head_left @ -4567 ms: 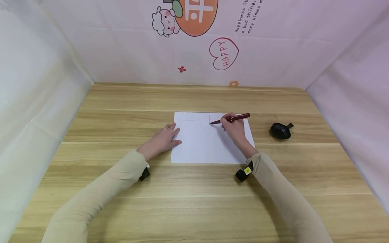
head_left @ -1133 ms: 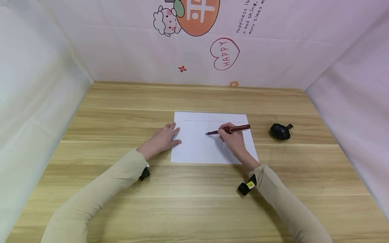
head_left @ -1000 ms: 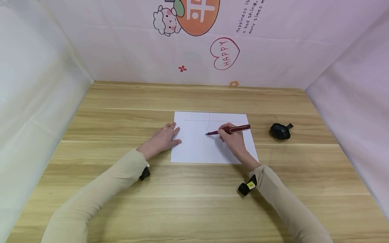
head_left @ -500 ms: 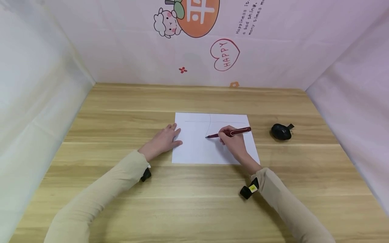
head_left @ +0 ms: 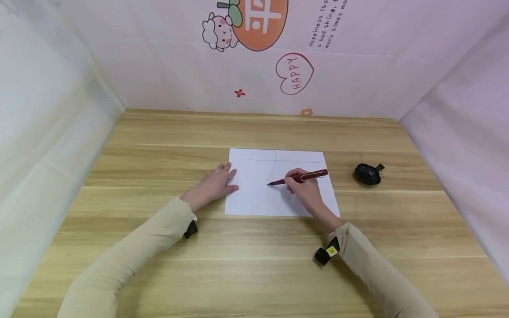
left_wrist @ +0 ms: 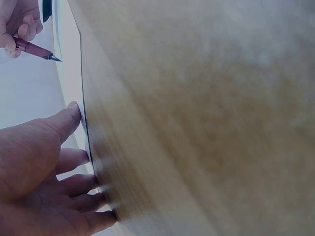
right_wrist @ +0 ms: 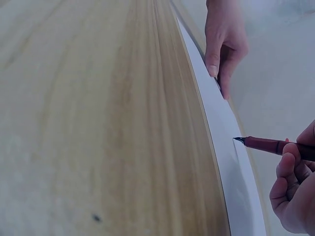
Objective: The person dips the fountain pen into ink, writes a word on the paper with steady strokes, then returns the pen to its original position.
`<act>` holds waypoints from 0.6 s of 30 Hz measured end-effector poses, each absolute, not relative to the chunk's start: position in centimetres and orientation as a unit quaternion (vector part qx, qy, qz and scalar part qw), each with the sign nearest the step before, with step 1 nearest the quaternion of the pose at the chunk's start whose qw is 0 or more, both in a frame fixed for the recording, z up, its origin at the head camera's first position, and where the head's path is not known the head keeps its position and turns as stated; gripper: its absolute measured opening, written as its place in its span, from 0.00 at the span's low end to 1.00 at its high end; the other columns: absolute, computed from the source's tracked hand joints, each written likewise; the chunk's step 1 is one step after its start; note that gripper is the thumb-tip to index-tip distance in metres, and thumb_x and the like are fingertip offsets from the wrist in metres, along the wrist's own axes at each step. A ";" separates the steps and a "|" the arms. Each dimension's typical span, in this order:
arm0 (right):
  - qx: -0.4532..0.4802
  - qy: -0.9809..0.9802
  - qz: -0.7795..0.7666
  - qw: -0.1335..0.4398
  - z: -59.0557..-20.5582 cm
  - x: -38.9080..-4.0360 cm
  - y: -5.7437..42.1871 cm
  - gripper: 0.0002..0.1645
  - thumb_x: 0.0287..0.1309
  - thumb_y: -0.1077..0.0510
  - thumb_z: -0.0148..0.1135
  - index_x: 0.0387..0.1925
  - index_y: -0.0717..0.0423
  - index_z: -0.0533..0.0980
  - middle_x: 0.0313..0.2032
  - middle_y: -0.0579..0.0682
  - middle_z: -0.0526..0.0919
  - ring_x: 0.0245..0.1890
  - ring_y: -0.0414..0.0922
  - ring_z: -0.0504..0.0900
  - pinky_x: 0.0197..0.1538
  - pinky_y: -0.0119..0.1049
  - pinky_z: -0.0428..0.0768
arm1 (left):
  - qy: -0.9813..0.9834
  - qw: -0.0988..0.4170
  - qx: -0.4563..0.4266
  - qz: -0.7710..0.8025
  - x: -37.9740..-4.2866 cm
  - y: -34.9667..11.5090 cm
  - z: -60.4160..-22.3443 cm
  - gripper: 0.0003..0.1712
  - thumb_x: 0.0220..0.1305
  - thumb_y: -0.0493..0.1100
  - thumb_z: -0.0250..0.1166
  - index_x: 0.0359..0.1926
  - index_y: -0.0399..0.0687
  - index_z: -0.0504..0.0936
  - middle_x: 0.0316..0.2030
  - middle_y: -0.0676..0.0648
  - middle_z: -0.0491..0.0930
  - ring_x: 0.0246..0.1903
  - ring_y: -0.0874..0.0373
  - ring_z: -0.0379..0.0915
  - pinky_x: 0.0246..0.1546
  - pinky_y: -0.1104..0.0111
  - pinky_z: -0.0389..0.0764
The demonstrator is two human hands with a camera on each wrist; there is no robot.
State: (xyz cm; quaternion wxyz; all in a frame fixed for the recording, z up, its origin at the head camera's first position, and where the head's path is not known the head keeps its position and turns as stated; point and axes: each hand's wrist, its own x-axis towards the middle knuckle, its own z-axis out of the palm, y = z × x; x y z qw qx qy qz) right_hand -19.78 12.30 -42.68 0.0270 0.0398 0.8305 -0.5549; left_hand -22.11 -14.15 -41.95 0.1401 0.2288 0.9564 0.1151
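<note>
A white sheet of paper [head_left: 250,198] lies on the wooden table, bearing a thin horizontal line near its top and a stroke that runs down from the top edge and bends left. My right hand [head_left: 305,189] pinches a dark red fountain pen [head_left: 313,175]. In the right wrist view the nib of the fountain pen [right_wrist: 266,144] meets the paper at the stroke's lower end. My left hand [head_left: 212,183] rests on the paper's left edge with fingers spread. The left wrist view shows the fingertips of the left hand [left_wrist: 39,172] along that edge.
A small black rounded object [head_left: 367,174] with a short tab sits right of the paper on the wooden table [head_left: 238,274]. White cloth walls stand on both sides, and a printed cloth [head_left: 179,79] hangs behind.
Over these frames my right hand and the pen have moved down and slightly left; the horizontal line now reaches farther right and the downward stroke is longer. My left hand has stayed in place.
</note>
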 end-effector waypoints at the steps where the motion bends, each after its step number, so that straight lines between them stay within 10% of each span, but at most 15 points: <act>1: 0.040 0.831 -0.554 0.029 -42.6 -19.7 12.3 0.10 0.57 0.57 0.57 0.36 0.61 0.77 0.19 0.45 0.76 0.21 0.39 0.74 0.24 0.27 0.70 | 0.957 0.140 0.229 0.114 -22.1 -14.2 -42.0 0.35 0.67 0.53 0.54 0.67 0.37 0.61 0.69 0.31 0.52 0.69 0.35 0.50 0.67 0.48 0.59; 18: 0.042 0.821 -0.568 0.039 -42.6 -18.6 12.0 0.09 0.56 0.59 0.58 0.36 0.61 0.77 0.19 0.45 0.76 0.21 0.39 0.73 0.25 0.27 0.70 | 0.956 0.137 0.235 0.110 -22.0 -14.1 -41.7 0.35 0.67 0.53 0.55 0.67 0.37 0.62 0.69 0.30 0.54 0.69 0.35 0.51 0.66 0.48 0.61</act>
